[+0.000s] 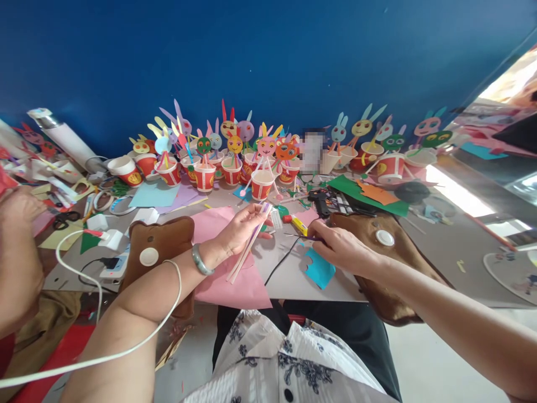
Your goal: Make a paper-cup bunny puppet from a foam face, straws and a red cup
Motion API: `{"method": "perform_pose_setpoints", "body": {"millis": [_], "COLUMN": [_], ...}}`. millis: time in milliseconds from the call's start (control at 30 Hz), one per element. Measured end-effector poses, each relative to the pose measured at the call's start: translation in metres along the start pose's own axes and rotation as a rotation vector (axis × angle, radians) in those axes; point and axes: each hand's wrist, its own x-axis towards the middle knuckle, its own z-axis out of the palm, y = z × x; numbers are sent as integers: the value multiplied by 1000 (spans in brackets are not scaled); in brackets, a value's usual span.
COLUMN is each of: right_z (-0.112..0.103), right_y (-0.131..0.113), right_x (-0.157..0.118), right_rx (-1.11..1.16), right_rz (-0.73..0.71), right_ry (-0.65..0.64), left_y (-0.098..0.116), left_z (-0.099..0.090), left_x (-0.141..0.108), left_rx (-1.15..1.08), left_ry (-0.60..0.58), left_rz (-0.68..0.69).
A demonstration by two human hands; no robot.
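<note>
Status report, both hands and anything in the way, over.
Left hand: gripping thin strips over pink paper. Right hand: holding purple-handled scissors. Black cord lying between them, blue scrap beside right hand.

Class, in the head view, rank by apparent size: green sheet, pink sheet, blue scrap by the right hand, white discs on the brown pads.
1. Pink sheet
2. Green sheet
3. Blue scrap
4. Left white disc, right white disc: too alike to rank

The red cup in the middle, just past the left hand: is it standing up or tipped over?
Standing up. The red cup has its white rim on top and its narrower bottom down on the table.
</note>
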Motion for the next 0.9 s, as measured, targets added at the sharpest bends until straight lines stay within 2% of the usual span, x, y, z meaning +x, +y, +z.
{"method": "perform_pose_setpoints", "body": {"millis": [167, 300, 367, 533, 667, 900], "right_z": [10, 25, 30, 27, 8, -24], "right_y": [1, 9, 12, 4, -5, -1], "right_x": [5, 16, 18, 13, 7, 12], "right_rx": [215, 659, 717, 425, 345, 79], "right_rz": [60, 143, 122, 0, -16, -192], "right_ry": [61, -40, -43, 113, 215, 299], "left_y": [0, 0, 0, 0, -1, 1], "left_z": [0, 1, 1, 2, 2, 2], "left_x": [1, 0, 0, 0, 0, -1], "left_rx": [-18, -36, -40, -46, -31, -25], "left_ry": [6, 6, 8, 27, 30, -23], "left_rz": [12, 5, 6, 14, 26, 36]}}
